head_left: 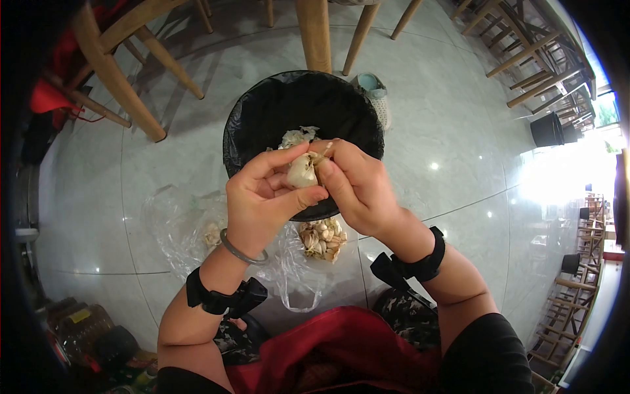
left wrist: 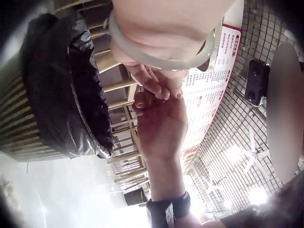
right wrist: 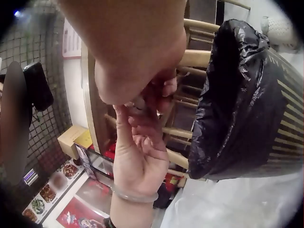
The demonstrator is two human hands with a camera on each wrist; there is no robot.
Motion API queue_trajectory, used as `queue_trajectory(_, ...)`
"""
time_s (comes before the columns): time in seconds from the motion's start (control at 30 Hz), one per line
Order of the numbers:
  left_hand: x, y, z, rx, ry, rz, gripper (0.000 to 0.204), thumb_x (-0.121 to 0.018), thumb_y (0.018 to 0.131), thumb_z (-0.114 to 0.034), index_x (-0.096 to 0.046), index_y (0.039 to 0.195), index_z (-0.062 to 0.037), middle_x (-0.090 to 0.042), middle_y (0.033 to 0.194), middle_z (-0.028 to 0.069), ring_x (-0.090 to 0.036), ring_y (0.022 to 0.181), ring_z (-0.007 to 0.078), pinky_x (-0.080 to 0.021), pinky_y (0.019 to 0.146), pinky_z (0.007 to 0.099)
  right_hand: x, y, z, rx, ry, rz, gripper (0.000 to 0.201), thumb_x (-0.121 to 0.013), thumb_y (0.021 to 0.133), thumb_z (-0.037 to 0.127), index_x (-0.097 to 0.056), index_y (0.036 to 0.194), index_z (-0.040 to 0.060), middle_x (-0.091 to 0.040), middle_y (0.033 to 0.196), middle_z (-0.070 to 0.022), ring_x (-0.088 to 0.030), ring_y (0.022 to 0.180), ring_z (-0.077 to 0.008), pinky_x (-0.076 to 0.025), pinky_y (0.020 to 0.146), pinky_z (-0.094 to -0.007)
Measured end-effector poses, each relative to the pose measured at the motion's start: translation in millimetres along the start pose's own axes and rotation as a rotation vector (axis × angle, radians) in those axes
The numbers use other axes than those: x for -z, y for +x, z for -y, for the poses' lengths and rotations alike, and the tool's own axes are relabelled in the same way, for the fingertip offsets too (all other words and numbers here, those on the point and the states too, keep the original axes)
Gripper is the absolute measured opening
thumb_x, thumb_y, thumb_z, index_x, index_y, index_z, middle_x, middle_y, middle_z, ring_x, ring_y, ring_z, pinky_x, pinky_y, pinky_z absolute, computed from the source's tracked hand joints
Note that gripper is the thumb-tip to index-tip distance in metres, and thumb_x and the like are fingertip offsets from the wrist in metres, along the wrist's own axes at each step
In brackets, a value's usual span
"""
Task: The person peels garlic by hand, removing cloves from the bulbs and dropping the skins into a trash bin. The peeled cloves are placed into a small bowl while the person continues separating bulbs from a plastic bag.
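In the head view the left hand holds a garlic bulb between thumb and fingers, above the near side of a black-lined bin. The right hand pinches the bulb's upper right part with thumb and forefinger. Pale peelings lie inside the bin. Behind the hands, on the floor, is a pile of garlic beside a clear plastic bag. Both wrist views show the left hand and right hand meeting fingertip to fingertip; the bulb is mostly hidden there.
Wooden chair legs stand beyond the bin. A white perforated container is at the bin's far right. Bottles stand at the lower left, and stacked wooden chairs line the right side.
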State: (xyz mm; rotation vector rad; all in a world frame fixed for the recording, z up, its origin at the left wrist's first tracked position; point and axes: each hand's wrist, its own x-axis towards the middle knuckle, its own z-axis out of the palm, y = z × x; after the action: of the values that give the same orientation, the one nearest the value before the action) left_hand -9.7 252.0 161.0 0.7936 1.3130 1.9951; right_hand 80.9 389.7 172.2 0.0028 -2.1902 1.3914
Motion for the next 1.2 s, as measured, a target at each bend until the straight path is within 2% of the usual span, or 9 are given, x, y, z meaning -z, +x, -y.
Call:
queue_trajectory(0.13, -1, 0, 1, -0.017, -0.001, 0.013, 0.051, -0.072, 0.071, 0.009, -0.052, 0.118, 0.0024, -0.059, 0.111, 0.0135, -0.061, 0.095, 0.0153, -0.054, 0.081, 0.0267, 4, -1, 1, -0.109, -0.008, 0.059, 0.015, -0.048, 0.091, 0.007, -0.054, 0.102, -0.0008, -0.058, 0.082, -0.0151, -0.060, 0.071, -0.0288, -0.047, 0.065, -0.0338)
queue_trajectory(0.33, 2, 4, -1, 0.077, -0.085, -0.032, 0.048, -0.070, 0.074, 0.007, -0.051, 0.119, 0.0027, -0.059, 0.110, 0.0136, -0.061, 0.097, 0.0172, -0.054, 0.082, 0.0280, 5, 2, -4, -0.336, 0.334, 0.057, 0.025, -0.042, 0.094, 0.008, -0.053, 0.115, 0.0011, -0.062, 0.089, -0.0115, -0.061, 0.075, -0.0166, -0.049, 0.069, -0.0292)
queue_trajectory(0.43, 5, 6, -2, 0.113, -0.071, -0.036, 0.048, -0.070, 0.075, 0.004, -0.050, 0.119, 0.0023, -0.057, 0.110, 0.0127, -0.060, 0.097, 0.0179, -0.054, 0.081, 0.0281, 11, 7, -1, -0.345, 0.355, 0.096, 0.029, -0.040, 0.095, 0.008, -0.050, 0.122, 0.0030, -0.062, 0.093, -0.0099, -0.060, 0.082, -0.0144, -0.049, 0.072, -0.0293)
queue_trajectory(0.7, 7, 11, -15, 0.370, -0.056, 0.044, 0.039, -0.055, 0.083, 0.005, -0.049, 0.119, -0.0066, -0.049, 0.106, 0.0057, -0.058, 0.085, 0.0135, -0.052, 0.067, 0.0242, 18, 8, 0, -0.076, -0.044, 0.189, 0.019, -0.043, 0.092, 0.003, -0.045, 0.111, 0.0022, -0.060, 0.101, -0.0172, -0.062, 0.094, -0.0304, -0.048, 0.078, -0.0334)
queue_trajectory(0.8, 4, 11, 1, 0.242, 0.139, 0.067, 0.038, -0.053, 0.082, 0.005, -0.050, 0.118, -0.0068, -0.049, 0.105, 0.0044, -0.056, 0.086, 0.0122, -0.052, 0.067, 0.0227, 14, 6, -1, -0.102, 0.012, 0.198, 0.014, -0.042, 0.093, 0.004, -0.045, 0.107, 0.0025, -0.059, 0.098, -0.0151, -0.062, 0.091, -0.0276, -0.048, 0.078, -0.0326)
queue_trajectory(0.93, 6, 13, -7, -0.028, 0.596, 0.160, 0.032, -0.058, 0.082, 0.000, -0.052, 0.113, -0.0028, -0.051, 0.098, 0.0103, -0.057, 0.085, 0.0222, -0.048, 0.071, 0.0309, 13, 6, -4, -0.275, 0.210, 0.146, 0.016, -0.041, 0.094, 0.005, -0.046, 0.109, 0.0024, -0.059, 0.096, -0.0123, -0.060, 0.088, -0.0221, -0.047, 0.078, -0.0310)
queue_trajectory(1.03, 4, 12, -6, -0.082, 0.707, 0.079, 0.024, -0.061, 0.081, -0.003, -0.053, 0.105, -0.0016, -0.051, 0.095, 0.0140, -0.056, 0.084, 0.0294, -0.046, 0.074, 0.0359, 12, 8, -4, -0.312, 0.257, 0.148, 0.019, -0.041, 0.094, 0.005, -0.048, 0.111, 0.0020, -0.059, 0.095, -0.0104, -0.060, 0.087, -0.0179, -0.047, 0.078, -0.0296)
queue_trajectory(1.13, 4, 16, -7, -0.295, 0.935, 0.082, 0.015, -0.061, 0.082, -0.003, -0.053, 0.094, 0.0002, -0.048, 0.083, 0.0095, -0.053, 0.070, 0.0206, -0.045, 0.062, 0.0278, 13, 12, 0, -0.334, 0.236, 0.182, 0.021, -0.041, 0.094, 0.005, -0.052, 0.112, 0.0013, -0.059, 0.096, -0.0091, -0.059, 0.086, -0.0152, -0.048, 0.077, -0.0283)
queue_trajectory(1.2, 4, 11, -3, -0.302, 0.926, 0.083, 0.014, -0.062, 0.080, -0.003, -0.053, 0.090, 0.0004, -0.048, 0.080, 0.0104, -0.052, 0.068, 0.0238, -0.043, 0.061, 0.0294, 15, 13, 1, -0.367, 0.263, 0.204, 0.022, -0.042, 0.094, 0.005, -0.053, 0.112, 0.0007, -0.060, 0.095, -0.0084, -0.060, 0.085, -0.0139, -0.049, 0.076, -0.0275)
